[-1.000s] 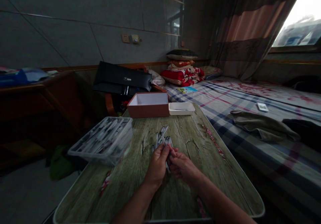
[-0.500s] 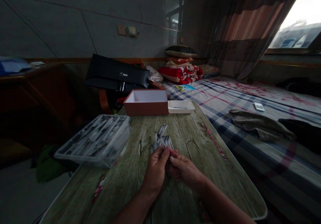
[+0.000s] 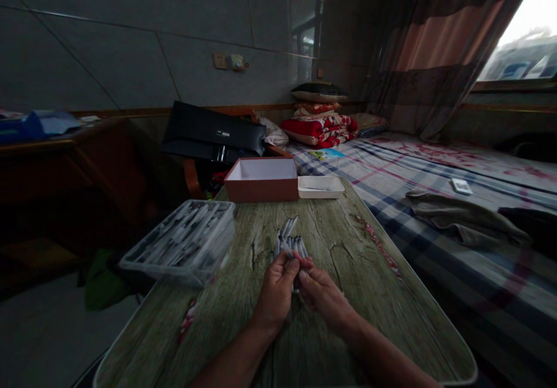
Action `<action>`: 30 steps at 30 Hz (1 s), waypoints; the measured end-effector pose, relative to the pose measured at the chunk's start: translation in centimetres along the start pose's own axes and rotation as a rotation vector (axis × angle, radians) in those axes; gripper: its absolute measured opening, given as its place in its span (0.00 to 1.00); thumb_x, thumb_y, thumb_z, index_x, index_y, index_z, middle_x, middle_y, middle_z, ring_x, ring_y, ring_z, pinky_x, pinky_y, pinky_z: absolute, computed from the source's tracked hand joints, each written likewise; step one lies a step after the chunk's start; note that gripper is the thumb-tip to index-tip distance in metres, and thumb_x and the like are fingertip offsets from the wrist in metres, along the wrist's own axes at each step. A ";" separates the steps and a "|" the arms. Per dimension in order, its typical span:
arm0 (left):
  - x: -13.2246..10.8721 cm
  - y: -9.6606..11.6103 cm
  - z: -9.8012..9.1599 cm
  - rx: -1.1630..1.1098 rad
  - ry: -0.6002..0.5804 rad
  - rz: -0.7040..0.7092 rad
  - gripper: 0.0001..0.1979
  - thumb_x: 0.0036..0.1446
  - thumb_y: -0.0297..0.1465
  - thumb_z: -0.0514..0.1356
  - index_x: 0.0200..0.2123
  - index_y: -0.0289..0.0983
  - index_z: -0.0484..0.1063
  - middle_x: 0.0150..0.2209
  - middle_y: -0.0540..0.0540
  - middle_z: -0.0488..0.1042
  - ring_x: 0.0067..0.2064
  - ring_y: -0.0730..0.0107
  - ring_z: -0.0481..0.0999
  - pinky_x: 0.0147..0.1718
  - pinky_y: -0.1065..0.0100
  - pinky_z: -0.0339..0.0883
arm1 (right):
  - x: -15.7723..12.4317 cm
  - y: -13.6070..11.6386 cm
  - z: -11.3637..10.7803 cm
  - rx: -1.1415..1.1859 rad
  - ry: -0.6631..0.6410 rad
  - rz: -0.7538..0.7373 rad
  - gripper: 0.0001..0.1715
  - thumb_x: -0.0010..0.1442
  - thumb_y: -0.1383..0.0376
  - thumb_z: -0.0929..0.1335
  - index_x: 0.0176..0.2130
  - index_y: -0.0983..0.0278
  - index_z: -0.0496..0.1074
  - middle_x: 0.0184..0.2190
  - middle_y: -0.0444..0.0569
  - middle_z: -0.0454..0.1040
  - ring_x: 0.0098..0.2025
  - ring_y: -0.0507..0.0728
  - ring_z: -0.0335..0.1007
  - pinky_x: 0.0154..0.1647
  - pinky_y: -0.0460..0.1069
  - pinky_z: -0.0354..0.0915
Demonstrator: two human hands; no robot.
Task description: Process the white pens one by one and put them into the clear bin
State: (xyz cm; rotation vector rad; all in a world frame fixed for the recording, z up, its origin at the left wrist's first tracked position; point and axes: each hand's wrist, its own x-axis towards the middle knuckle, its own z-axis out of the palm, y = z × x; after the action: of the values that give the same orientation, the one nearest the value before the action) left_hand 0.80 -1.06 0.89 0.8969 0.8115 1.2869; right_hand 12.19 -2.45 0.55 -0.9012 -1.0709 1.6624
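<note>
My left hand [image 3: 277, 290] and my right hand [image 3: 321, 294] meet over the middle of a wood-patterned folding table [image 3: 217, 324]. Both have their fingers closed together on a thin grey pen-like stick, mostly hidden between them. Just beyond my fingertips lies a small pile of the same grey sticks [image 3: 288, 240] on the table. A clear plastic tray [image 3: 185, 240] full of several such sticks sits at the table's left edge.
A brown open box with a white inside [image 3: 262, 180] and a small white tray [image 3: 321, 186] stand at the table's far end. A bed with a plaid sheet [image 3: 413, 185] runs along the right. A dark case [image 3: 213, 134] and a wooden desk [image 3: 65, 156] stand to the left.
My hands stay joined over the stick with only small finger shifts. The view swung slightly left and then back.
</note>
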 end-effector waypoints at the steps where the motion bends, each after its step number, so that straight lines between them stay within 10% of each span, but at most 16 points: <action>1: 0.0 -0.1 0.0 -0.007 0.010 -0.003 0.09 0.53 0.36 0.62 0.34 0.37 0.71 0.35 0.45 0.80 0.43 0.63 0.78 0.51 0.59 0.65 | 0.1 0.0 0.0 -0.020 0.006 -0.001 0.30 0.50 0.43 0.69 0.36 0.66 0.71 0.17 0.35 0.51 0.18 0.45 0.42 0.18 0.43 0.41; 10: -0.2 -0.2 0.1 -0.066 0.048 -0.047 0.12 0.51 0.37 0.65 0.35 0.37 0.70 0.34 0.45 0.80 0.41 0.62 0.79 0.46 0.61 0.67 | 0.7 0.0 -0.7 -0.066 -0.002 0.090 0.27 0.52 0.44 0.68 0.25 0.65 0.65 0.14 0.36 0.52 0.16 0.45 0.42 0.16 0.44 0.37; 18: -0.4 0.5 -0.3 -0.106 -0.123 -0.090 0.09 0.56 0.37 0.61 0.35 0.38 0.71 0.34 0.45 0.80 0.42 0.64 0.78 0.44 0.63 0.69 | -0.2 -0.9 -1.7 0.304 -0.357 0.304 0.18 0.56 0.52 0.67 0.29 0.63 0.63 0.15 0.33 0.49 0.14 0.44 0.37 0.16 0.43 0.34; 30: -0.6 0.8 0.0 -0.087 -0.106 -0.045 0.09 0.54 0.36 0.63 0.32 0.37 0.70 0.30 0.47 0.80 0.41 0.65 0.79 0.42 0.66 0.70 | -0.1 -1.2 -1.5 0.161 -0.284 0.332 0.21 0.55 0.52 0.68 0.26 0.61 0.56 0.13 0.32 0.50 0.13 0.44 0.36 0.14 0.44 0.31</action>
State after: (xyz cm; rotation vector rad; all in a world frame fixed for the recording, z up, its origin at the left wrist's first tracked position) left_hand 0.40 -1.63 1.61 0.8656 0.6842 1.2161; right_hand 13.99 -1.98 1.11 -0.7834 -0.9925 2.1706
